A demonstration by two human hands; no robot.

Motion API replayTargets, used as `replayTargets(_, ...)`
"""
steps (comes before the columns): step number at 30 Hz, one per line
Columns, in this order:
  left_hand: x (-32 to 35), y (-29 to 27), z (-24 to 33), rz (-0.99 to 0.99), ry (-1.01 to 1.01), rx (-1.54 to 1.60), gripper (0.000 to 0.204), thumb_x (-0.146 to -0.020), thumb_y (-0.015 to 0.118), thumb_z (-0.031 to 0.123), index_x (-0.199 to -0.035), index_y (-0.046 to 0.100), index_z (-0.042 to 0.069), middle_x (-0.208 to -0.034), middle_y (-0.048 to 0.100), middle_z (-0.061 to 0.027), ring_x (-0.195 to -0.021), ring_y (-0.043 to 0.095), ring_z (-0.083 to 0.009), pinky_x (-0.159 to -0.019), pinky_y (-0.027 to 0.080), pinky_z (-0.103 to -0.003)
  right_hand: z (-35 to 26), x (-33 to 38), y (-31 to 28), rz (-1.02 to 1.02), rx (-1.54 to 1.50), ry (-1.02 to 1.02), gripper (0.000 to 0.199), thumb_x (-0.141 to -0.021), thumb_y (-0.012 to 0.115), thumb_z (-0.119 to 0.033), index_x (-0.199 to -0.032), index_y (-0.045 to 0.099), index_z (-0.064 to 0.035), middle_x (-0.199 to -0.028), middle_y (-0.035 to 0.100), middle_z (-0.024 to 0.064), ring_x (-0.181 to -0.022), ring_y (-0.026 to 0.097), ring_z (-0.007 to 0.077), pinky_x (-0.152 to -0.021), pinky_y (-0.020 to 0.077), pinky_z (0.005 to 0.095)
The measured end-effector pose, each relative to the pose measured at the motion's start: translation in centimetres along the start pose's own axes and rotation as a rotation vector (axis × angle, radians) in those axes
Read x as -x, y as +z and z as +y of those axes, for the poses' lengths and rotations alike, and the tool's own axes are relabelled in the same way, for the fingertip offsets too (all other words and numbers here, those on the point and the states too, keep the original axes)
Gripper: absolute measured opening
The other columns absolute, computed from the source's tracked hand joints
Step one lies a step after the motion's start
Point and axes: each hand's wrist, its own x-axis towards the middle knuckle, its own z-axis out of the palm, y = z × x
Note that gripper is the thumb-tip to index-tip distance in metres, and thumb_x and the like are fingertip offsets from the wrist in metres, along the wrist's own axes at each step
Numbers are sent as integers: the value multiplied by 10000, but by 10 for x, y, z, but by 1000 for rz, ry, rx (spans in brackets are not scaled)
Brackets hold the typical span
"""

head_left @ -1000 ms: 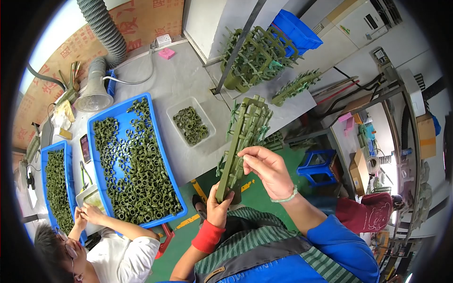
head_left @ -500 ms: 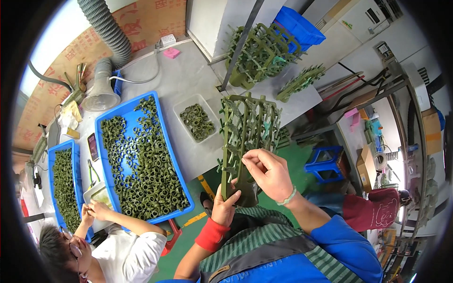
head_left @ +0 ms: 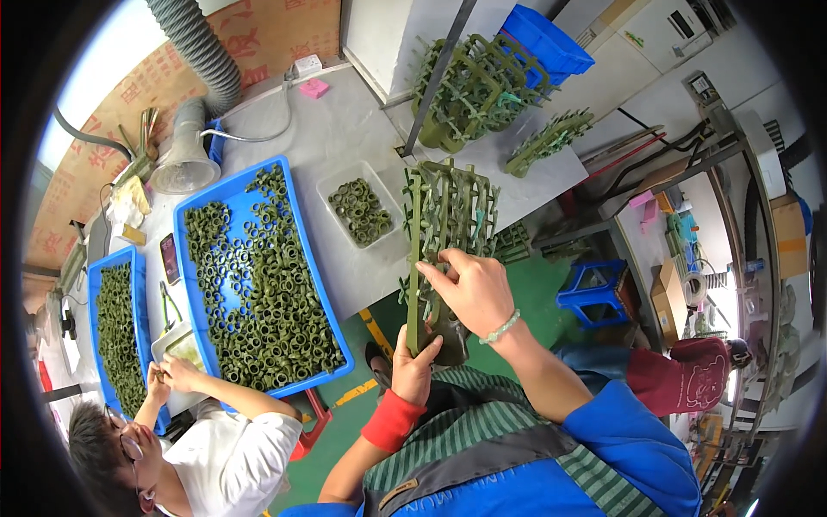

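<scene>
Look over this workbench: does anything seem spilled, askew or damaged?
Nothing plainly looks spilled. The larger blue tray is mildly odd: its green rings lie heaped at the near end, but thinly at mid-left, where bare blue shows. The right hand partly covers the green branched frame, so damage there cannot be ruled out.

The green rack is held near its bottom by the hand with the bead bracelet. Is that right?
Wrong hand: in the head view, the left hand, with the red wristband, holds the green rack near its bottom. The right hand wears the bead bracelet.
</scene>
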Motion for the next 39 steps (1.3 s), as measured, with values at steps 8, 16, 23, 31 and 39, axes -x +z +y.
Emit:
replayTargets(8,4,1,-4,35,31,16,382,-878,618,-83,-1225,538,56,-1069,526,24,-999,527,-92,-907,419,-243,2,2,10,1,-33,53,368,-894,639,-283,-682,591,13,-583,585,212,-558,601,398,-515,459,461)
replayTargets(16,7,-13,5,63,1,28,341,-886,617,-66,-1184,537,78,-1120,558,12,-1026,543,-107,-920,432,-266,-2,16,-25,228,-392,12,147,-899,683,-114,-845,692,22,-713,649,79,-539,534,71,-493,414,259)
replayTargets(23,5,-19,15,17,-109,157,329,-895,587,-62,-1159,512,118,-1395,466,-72,-1141,551,-187,-955,461,-377,53,21,-62,93,-1061,324,230,-956,613,-90,-1139,617,50,-1084,675,95,-799,633,102,-685,543,265)
replayTargets(31,2,-19,18,-36,-103,154,288,-891,589,-73,-1100,486,97,-1434,427,-106,-1054,555,-163,-936,458,-383,60,28,-56,64,-1081,379,236,-952,617,-88,-1143,602,50,-1045,676,93,-776,638,112,-692,547,274)
replayTargets(39,-2,-25,14,-74,-109,202,271,-888,573,-100,-1089,497,65,-1430,446,-102,-1256,495,-224,-1038,419,-395,61,23,-52,64,-1062,384,203,-954,615,-81,-1115,617,43,-960,674,89,-734,631,111,-669,532,260)
